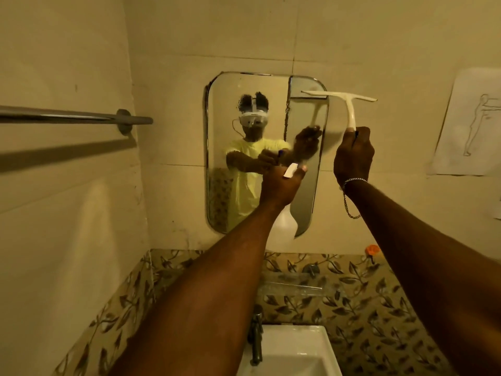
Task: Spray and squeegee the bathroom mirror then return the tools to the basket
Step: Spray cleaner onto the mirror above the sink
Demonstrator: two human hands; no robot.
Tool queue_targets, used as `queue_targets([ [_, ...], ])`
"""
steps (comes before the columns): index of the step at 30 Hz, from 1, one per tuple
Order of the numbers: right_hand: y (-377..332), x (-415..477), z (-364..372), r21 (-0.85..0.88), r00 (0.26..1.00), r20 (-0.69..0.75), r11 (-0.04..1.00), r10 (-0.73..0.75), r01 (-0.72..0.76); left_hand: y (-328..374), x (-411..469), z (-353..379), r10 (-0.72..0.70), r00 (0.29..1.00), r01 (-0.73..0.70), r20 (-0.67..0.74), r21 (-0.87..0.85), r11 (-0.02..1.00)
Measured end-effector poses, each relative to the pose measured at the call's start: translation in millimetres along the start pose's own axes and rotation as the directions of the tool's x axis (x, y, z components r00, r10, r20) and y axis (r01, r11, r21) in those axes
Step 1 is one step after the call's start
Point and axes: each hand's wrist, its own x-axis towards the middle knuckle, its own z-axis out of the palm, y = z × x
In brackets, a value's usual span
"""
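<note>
A rounded rectangular mirror (pixel 244 88) hangs on the tiled wall above the sink. My right hand (pixel 352 156) grips the handle of a white squeegee (pixel 349 104), whose blade sits level at the mirror's upper right corner, half over the glass and half over the wall. My left hand (pixel 282 183) is raised in front of the mirror's lower right part and holds a white spray bottle (pixel 284 222); its trigger head shows above my fingers and its pale body hangs below my wrist. No basket is in view.
A metal towel rail (pixel 67 116) juts from the left wall. Below are a white sink (pixel 295 351) with a dark tap (pixel 256 337), a leaf-patterned tile band, an orange object (pixel 372 249) on the ledge, and a paper drawing (pixel 471 123) on the right wall.
</note>
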Motion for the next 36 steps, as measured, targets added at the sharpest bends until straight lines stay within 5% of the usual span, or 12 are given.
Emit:
queue_targets([
  [6,-5.4,-9.1,10.4,0.022,1.000,0.015,1.000,-0.002,0.002,-24.8,-1.3,-47.6,-0.084,0.986,0.079,-0.141,-0.041,0.996],
  [17,-12.7,-28.6,47.7,0.096,0.996,0.093,0.995,-0.013,0.004,-88.5,-25.4,-107.3,-0.185,0.911,0.257,-0.368,0.158,0.953],
  [26,4.2,-9.2,30.9,0.067,0.999,0.053,0.998,0.000,-0.004,-81.7,-28.0,-35.0,-0.094,0.993,0.098,-0.074,0.053,0.994],
  [36,41.1,6.2,8.4,-0.022,1.000,0.005,1.000,0.004,-0.004,-79.3,-31.5,30.2,-0.121,0.992,0.122,-0.042,0.020,0.992],
])
